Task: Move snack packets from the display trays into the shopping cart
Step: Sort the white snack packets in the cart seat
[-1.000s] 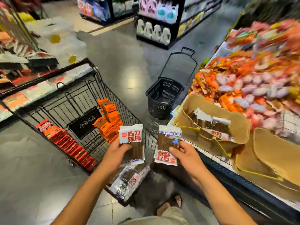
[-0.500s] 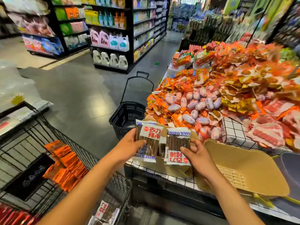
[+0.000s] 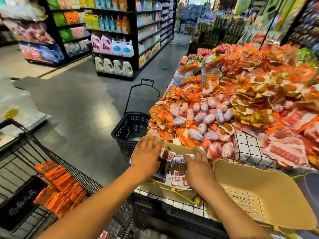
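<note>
Supermarket tray (image 3: 180,148), snack packets (image 3: 177,171) between left hand (image 3: 146,158) and right hand (image 3: 199,170), left fingers (image 3: 151,144) spread, right fingers (image 3: 192,156) unclear

**Both hands down in the near tray**

I see the left hand (image 3: 146,157) spread flat, fingers blurred, on the snack packets (image 3: 174,171) in the beige tray (image 3: 181,148). The right hand (image 3: 198,168) covers them just beside it, grip unclear. The shopping cart (image 3: 77,171) sits below-left of the left hand.
</note>
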### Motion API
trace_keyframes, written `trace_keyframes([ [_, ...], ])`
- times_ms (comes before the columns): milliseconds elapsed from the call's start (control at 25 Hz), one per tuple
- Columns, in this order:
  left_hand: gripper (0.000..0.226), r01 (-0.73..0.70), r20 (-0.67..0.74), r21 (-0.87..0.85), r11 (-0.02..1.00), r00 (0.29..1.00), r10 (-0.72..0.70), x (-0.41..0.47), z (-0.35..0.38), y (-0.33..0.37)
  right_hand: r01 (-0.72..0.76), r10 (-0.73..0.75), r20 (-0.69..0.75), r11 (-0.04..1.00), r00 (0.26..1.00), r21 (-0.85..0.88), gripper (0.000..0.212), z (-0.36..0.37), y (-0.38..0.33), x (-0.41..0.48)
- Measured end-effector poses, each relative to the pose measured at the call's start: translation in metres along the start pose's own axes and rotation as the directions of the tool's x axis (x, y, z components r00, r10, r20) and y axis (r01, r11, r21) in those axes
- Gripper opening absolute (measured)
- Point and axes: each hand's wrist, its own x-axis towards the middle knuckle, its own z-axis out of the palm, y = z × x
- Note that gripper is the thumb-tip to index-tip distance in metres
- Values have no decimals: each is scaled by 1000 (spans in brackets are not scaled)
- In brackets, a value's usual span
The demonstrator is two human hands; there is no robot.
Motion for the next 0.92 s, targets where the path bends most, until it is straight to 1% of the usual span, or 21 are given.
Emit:
trace_keyframes([
  [40,81,-51,4,39,998,999,51,-2,1,4,27,-27,-7,999,1000,-30,62,1,-5,1],
  [80,73,-73,68,33,997,995,71,-2,3,7,51,-50,13,998,999,-44,56,3,-10,3],
  [120,69,-54,188,6,999,981,52,0,6,7,60,-57,70,997,996,-43,55,6,-15,6],
  [160,70,-17,334,1,1000,942,16,3,10,7,50,-42,145,997,988,-51,57,11,-17,9],
  [200,72,9,460,21,1000,888,-18,6,14,6,32,-17,221,997,975,-64,59,15,-16,14],
  [240,74,18,542,38,999,840,-35,9,15,7,5,13,282,998,959,-63,60,20,-12,19],
  [280,76,24,595,48,999,802,-48,12,17,8,-25,38,333,999,942,-43,61,23,-9,23],
  [360,81,50,656,54,997,752,-73,16,18,10,-55,53,399,998,915,-5,62,31,-4,30],
  [440,89,103,698,25,994,710,-91,21,18,14,-50,44,426,999,904,3,63,36,-2,34],
  [520,93,128,716,-10,992,693,-82,24,15,15,-55,43,429,998,902,16,63,35,-2,35],
  [560,94,120,708,-20,993,702,-70,24,14,15,-61,43,414,998,909,30,63,32,-2,34],
  [600,95,97,684,-27,995,728,-52,22,11,13,-64,43,387,997,921,41,63,28,-3,31],
  [680,92,23,579,-5,1000,815,-16,15,4,9,-55,35,312,997,949,54,63,20,-5,25],
  [760,85,-56,410,44,997,911,33,0,-4,2,-55,38,260,997,965,57,64,12,-7,18],
  [800,80,-95,314,41,995,946,77,-11,-9,-3,-56,42,242,997,969,54,65,8,-11,13],
  [840,73,-143,218,16,990,966,136,-24,-13,-8,-55,42,210,997,977,55,64,4,-16,8],
  [920,60,-243,31,-44,969,969,244,-54,-16,-23,-7,-2,107,997,994,80,56,-4,-31,-4],
])
